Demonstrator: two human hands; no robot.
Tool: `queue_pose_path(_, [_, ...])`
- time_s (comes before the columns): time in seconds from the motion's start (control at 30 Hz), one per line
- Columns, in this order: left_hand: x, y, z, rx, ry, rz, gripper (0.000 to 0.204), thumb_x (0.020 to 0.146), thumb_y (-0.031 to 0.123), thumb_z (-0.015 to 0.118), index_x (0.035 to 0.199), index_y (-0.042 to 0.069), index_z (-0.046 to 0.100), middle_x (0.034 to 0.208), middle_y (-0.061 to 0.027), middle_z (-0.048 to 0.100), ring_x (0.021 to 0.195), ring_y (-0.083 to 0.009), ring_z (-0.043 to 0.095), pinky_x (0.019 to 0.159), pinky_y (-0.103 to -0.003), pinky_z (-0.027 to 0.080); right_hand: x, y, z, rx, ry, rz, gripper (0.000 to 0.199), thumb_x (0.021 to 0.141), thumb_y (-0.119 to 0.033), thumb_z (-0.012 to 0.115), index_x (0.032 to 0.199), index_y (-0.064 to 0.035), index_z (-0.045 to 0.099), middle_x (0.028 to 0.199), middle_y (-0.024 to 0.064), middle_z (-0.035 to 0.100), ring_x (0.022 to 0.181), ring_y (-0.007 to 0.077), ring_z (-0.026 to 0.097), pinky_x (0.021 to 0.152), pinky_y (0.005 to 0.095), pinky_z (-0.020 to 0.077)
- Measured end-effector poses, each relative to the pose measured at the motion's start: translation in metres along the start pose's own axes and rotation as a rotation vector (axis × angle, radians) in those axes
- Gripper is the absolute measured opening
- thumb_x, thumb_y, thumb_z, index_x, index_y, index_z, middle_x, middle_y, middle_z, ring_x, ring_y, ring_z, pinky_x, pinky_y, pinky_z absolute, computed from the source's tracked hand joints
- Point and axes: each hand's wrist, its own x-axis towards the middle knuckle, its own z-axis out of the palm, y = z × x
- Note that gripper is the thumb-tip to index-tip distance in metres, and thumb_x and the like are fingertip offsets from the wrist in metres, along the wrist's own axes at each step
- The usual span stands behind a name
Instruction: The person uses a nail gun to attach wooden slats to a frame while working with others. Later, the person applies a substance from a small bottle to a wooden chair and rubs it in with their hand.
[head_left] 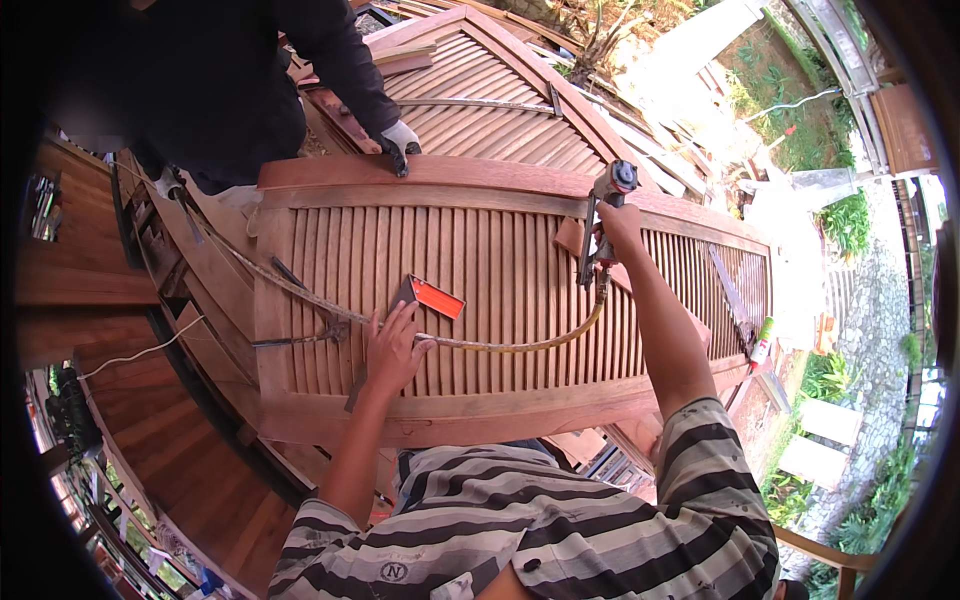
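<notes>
My right hand [620, 228] is wrapped round the grip of a pneumatic nail gun [588, 240], held over the far part of a louvred wooden panel [330, 425]. A yellowish air hose [520, 347] curves from the gun across the slats to the left. Fingers stretched out, my left hand [397, 345] lies on the slats and the hose. Just beyond its fingertips is an orange and grey rectangular piece [437, 297]; its kind is unclear. A dark, thin strip [356, 388] shows beside my left wrist. Left of that hand, a hammer [330, 330] rests on the slats.
Across the panel stands a person in dark clothes, a gloved hand [400, 143] on its far edge. Behind lies another louvred panel [465, 75]. A glue-like bottle [763, 342] is at the right end. Wooden stair-like boards [175, 430] lie left; plants and a stone path [865, 400] right.
</notes>
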Motion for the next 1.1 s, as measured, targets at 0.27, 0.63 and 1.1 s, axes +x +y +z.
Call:
queue_pose_path(0.27, [-0.044, -0.016, -0.046, -0.087, 0.088, -0.015, 0.038, 0.088, 0.042, 0.075, 0.099, 0.005, 0.070, 0.128, -0.0119, 0.069, 0.125, -0.0302, 0.060, 0.114, -0.053, 0.035, -0.071, -0.044, 0.021, 0.193, -0.152, 0.034, 0.022, 0.089, -0.018, 0.067, 0.093, 0.0028, 0.063, 0.068, 0.0135, 0.065, 0.046, 0.0164, 0.058, 0.041, 0.0314, 0.0478])
queue_pose_path(0.63, [-0.099, -0.085, -0.106, -0.040, 0.089, -0.095, 0.040, 0.092, 0.044, 0.069, 0.102, 0.005, 0.068, 0.124, -0.0104, 0.069, 0.124, -0.0297, 0.060, 0.120, -0.056, 0.030, -0.085, -0.064, 0.134, 0.269, -0.247, 0.073, 0.022, 0.091, -0.022, 0.069, 0.095, -0.0002, 0.064, 0.068, 0.0121, 0.064, 0.048, 0.0175, 0.058, 0.045, 0.0328, 0.0482])
queue_pose_path(1.1, [-0.115, -0.073, -0.095, -0.001, 0.112, -0.006, 0.039, 0.093, 0.044, 0.068, 0.100, 0.005, 0.069, 0.109, -0.0098, 0.071, 0.114, -0.0294, 0.064, 0.115, -0.055, 0.036, -0.082, -0.104, 0.170, -0.208, -0.154, -0.065, 0.027, 0.087, -0.025, 0.069, 0.080, 0.0011, 0.067, 0.067, 0.0124, 0.067, 0.049, 0.0202, 0.061, 0.046, 0.0364, 0.0485])
